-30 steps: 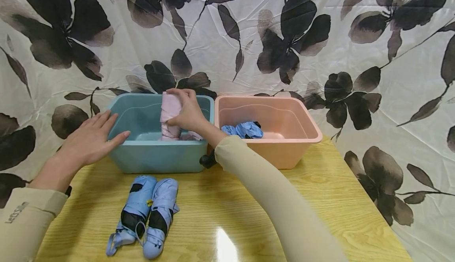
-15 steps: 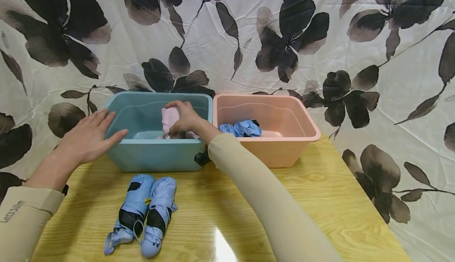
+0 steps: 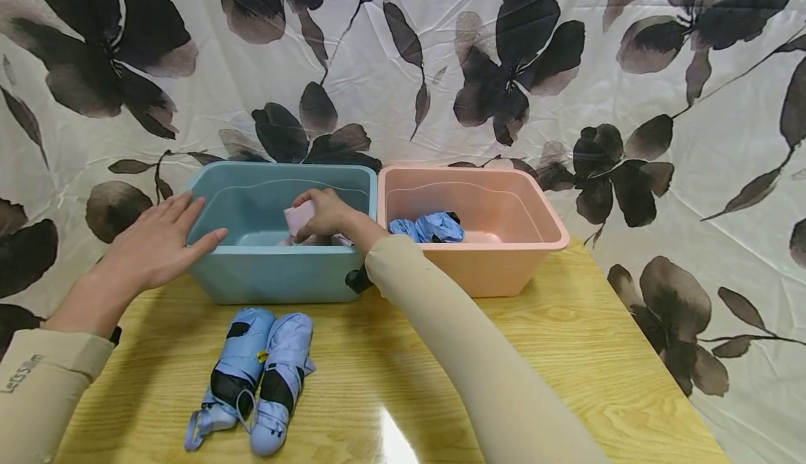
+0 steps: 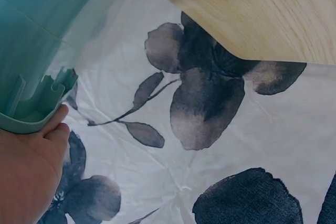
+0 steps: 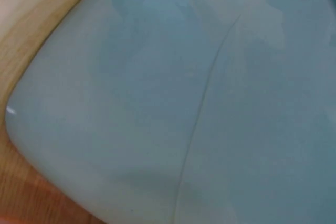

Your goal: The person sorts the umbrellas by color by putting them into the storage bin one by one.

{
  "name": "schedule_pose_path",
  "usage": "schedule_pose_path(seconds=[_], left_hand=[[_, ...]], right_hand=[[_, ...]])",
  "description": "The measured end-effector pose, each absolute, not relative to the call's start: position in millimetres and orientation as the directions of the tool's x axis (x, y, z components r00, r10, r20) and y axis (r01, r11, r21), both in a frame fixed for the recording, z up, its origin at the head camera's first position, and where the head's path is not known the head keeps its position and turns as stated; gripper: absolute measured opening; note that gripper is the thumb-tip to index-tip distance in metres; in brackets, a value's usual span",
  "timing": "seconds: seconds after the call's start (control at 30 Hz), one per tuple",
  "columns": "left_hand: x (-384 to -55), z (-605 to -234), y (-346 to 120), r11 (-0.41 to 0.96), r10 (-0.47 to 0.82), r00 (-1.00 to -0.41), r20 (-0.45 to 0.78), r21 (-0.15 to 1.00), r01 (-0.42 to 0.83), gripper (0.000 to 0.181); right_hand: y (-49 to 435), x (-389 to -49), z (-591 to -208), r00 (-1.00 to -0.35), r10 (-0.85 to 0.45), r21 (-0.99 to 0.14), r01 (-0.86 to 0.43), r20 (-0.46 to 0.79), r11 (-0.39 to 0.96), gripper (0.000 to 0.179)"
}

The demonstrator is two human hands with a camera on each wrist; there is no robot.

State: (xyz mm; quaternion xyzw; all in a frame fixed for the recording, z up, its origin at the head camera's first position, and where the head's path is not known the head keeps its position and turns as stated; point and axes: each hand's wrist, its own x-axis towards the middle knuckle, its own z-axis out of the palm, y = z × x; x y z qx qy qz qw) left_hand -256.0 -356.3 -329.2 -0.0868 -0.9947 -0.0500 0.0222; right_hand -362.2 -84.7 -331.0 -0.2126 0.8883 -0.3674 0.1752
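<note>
Inside the blue-green plastic bin, my right hand grips a pink folded umbrella near its upper end. The lower part of the umbrella is hidden behind the bin's front wall, and more pink fabric shows beside it low in the bin. My left hand rests with straight fingers against the left rim of that bin; in the left wrist view, the fingers touch the rim's underside. The right wrist view is filled by the bin's outer wall, so that hand is hidden there.
A peach bin stands right beside the blue-green one, with a blue folded umbrella in it. Two more blue folded umbrellas, one with a looped strap and one beside it, lie on the wooden table. A floral cloth hangs behind.
My right hand has lowered the pink umbrella deeper into the blue-green bin, mostly in the first half second. The left hand keeps its place on the rim.
</note>
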Motion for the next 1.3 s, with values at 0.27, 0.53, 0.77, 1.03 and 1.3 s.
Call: schedule_pose_path(seconds=[0.27,0.53,0.77,1.03,1.3], left_hand=[[-254.6,-329.3,-356.1,0.979,0.175,-0.984,0.045,0.101,0.178,0.094],[-254.1,-330.0,-355.6,0.98,0.172,-0.983,0.058,0.095,0.177,0.094],[-255.4,-329.7,-354.9,0.98,0.169,-0.984,0.058,0.097,0.174,0.094],[-258.5,-329.4,-351.9,0.98,0.167,-0.985,0.052,0.1,0.171,0.095],[-256.6,-329.3,-355.8,0.981,0.161,-0.986,0.051,0.098,0.165,0.096]], right_hand=[[-82.7,-358.2,-326.7,-0.85,-0.468,-0.722,-0.164,-0.242,0.672,0.08],[-81.1,-358.6,-325.9,-0.813,-0.484,-0.744,-0.098,-0.322,0.66,0.092],[-79.2,-358.5,-323.9,-0.841,-0.463,-0.774,-0.088,-0.28,0.627,0.088],[-71.2,-354.4,-320.7,-0.879,-0.456,-0.808,-0.166,-0.139,0.566,0.084],[-53.2,-322.2,-309.6,-0.868,-0.496,-0.912,-0.198,-0.006,0.359,0.08]])
